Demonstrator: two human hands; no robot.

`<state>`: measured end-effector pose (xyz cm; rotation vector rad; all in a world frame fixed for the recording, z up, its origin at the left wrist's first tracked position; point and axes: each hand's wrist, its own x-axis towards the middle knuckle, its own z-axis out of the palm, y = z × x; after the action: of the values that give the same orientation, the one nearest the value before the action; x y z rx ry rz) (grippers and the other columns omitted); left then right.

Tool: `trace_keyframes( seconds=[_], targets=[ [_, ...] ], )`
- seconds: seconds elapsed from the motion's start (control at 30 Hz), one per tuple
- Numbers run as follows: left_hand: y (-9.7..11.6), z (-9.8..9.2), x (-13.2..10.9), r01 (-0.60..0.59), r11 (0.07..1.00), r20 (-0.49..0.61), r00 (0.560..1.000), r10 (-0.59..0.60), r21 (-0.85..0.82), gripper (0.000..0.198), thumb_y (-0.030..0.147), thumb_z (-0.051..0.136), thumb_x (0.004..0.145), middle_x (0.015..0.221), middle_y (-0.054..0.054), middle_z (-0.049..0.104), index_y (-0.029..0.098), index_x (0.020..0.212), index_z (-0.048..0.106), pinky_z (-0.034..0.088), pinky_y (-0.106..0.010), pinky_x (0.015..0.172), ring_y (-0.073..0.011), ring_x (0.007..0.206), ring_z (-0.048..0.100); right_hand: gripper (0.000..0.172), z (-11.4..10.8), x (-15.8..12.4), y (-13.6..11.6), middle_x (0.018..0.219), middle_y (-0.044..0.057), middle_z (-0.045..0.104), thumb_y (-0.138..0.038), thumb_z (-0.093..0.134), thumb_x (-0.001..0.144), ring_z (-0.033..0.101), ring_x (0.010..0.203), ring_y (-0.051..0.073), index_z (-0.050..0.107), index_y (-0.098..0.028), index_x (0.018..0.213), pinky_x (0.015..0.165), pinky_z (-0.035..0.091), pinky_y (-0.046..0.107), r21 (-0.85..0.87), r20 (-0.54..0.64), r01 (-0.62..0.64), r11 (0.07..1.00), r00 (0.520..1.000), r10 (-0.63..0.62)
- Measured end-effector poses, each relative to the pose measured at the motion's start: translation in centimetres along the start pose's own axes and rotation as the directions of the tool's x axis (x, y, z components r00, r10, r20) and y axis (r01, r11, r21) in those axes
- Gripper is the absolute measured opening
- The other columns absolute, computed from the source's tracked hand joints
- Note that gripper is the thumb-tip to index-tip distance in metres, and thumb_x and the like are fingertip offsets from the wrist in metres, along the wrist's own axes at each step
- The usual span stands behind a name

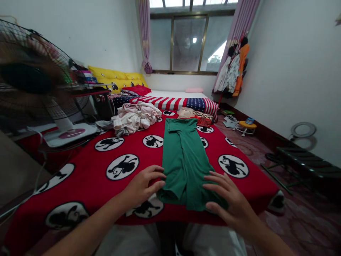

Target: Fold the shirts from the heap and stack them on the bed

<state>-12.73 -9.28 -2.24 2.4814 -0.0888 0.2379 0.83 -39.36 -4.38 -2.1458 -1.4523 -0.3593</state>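
1. Green cloth garment [183,160] lies lengthwise at the near edge of the bedspread, its long axis running straight away from the person;
2. left hand [144,183], fingers spread, touches its left side; right hand [225,201], open wide, rests on its near right corner; neither grips;
3. red bedspread [87,177] carries pale clothes [134,119] heaped toward its far left corner.

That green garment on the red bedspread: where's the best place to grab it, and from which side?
Probably at the near end of the green garment, coming from the person's side with both hands. It lies flat and long on the red bedspread, and that end is closest to the bed's edge. It's also narrow enough for the left hand and right hand to sit at either side.
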Motion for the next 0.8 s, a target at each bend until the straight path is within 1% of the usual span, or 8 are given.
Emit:
trace_keyframes(
  seconds=[0.17,0.23,0.37,0.47,0.57,0.63,0.73,0.8],
  targets=[
    [2.2,1.4,-2.9,0.132,0.987,-0.150,0.982,-0.116,0.095,0.025,0.033,0.072,0.076,0.094,-0.005,0.064,0.020,0.096,0.064,0.045,-0.032,0.079,-0.0217,0.091,0.058,0.060,2.0,-2.5,-1.0,0.132,0.011,0.057,-0.019,0.070,0.075,0.053,0.123,0.030,0.051,-0.026,0.131,0.104,0.039,0.060,-0.132,-0.114,0.013,0.991,0.993,-0.028],
    [2.5,2.1,-3.0,0.172,0.977,-0.184,0.972,-0.147,0.129,0.018,0.028,0.071,0.075,0.088,-0.003,0.062,0.019,0.087,0.061,0.042,-0.032,0.074,-0.0214,0.086,0.056,0.054,2.7,-2.7,-0.7,0.128,0.012,0.059,-0.013,0.064,0.078,0.055,0.119,0.028,0.053,-0.025,0.129,0.103,0.041,0.058,-0.146,-0.155,0.010,0.989,0.987,-0.033],
    [3.2,2.7,-2.7,0.199,0.975,-0.215,0.961,-0.174,0.101,0.016,0.016,0.064,0.070,0.076,0.000,0.057,0.019,0.071,0.049,0.038,-0.028,0.065,-0.0180,0.075,0.054,0.024,3.0,-2.5,-0.6,0.118,0.008,0.064,-0.016,0.063,0.082,0.060,0.112,0.025,0.062,-0.025,0.105,0.102,0.044,0.054,-0.057,-0.239,0.025,0.998,0.970,-0.038],
    [4.2,2.6,-2.8,0.201,0.978,-0.219,0.958,-0.186,0.050,0.018,0.007,0.056,0.065,0.068,0.003,0.053,0.020,0.071,0.045,0.035,-0.025,0.058,-0.0139,0.063,0.051,0.016,2.2,-2.5,-1.0,0.113,0.007,0.065,-0.019,0.059,0.086,0.062,0.105,0.021,0.061,-0.026,0.100,0.094,0.052,0.041,0.138,-0.292,-0.060,0.989,0.951,0.099],
    [5.5,2.4,-3.0,0.177,0.981,-0.213,0.964,-0.156,0.082,0.021,0.006,0.052,0.070,0.076,0.002,0.058,0.021,0.085,0.053,0.036,-0.025,0.059,-0.0133,0.062,0.053,0.015,1.5,-2.6,-1.1,0.112,0.006,0.064,-0.019,0.053,0.090,0.063,0.102,0.019,0.060,-0.026,0.102,0.082,0.056,0.030,0.354,-0.298,-0.166,0.920,0.913,0.279],
    [5.9,2.3,-3.2,0.170,0.969,-0.152,0.978,-0.144,0.177,0.023,0.008,0.050,0.077,0.084,0.000,0.061,0.023,0.093,0.057,0.038,-0.027,0.062,-0.0149,0.067,0.057,0.015,1.4,-2.8,-0.9,0.110,0.007,0.064,-0.018,0.053,0.090,0.064,0.100,0.019,0.060,-0.025,0.100,0.080,0.056,0.029,0.402,-0.289,-0.190,0.896,0.902,0.321],
    [6.0,2.5,-3.4,0.181,0.925,-0.037,0.983,-0.179,0.333,0.020,0.010,0.053,0.079,0.087,-0.001,0.061,0.025,0.089,0.062,0.041,-0.029,0.065,-0.0182,0.075,0.060,0.024,1.6,-3.0,-0.6,0.116,0.009,0.062,-0.012,0.055,0.083,0.061,0.106,0.022,0.061,-0.024,0.103,0.086,0.054,0.035,0.260,-0.272,-0.171,0.950,0.931,0.242],
    [5.8,2.7,-3.4,0.155,0.908,-0.053,0.988,-0.146,0.390,0.019,0.010,0.063,0.075,0.096,-0.003,0.061,0.024,0.087,0.064,0.044,-0.033,0.073,-0.0220,0.088,0.059,0.040,1.8,-2.8,-0.8,0.130,0.011,0.054,-0.006,0.053,0.077,0.055,0.117,0.026,0.061,-0.024,0.113,0.095,0.050,0.045,0.072,-0.250,-0.114,0.991,0.960,0.128]
  ],
)
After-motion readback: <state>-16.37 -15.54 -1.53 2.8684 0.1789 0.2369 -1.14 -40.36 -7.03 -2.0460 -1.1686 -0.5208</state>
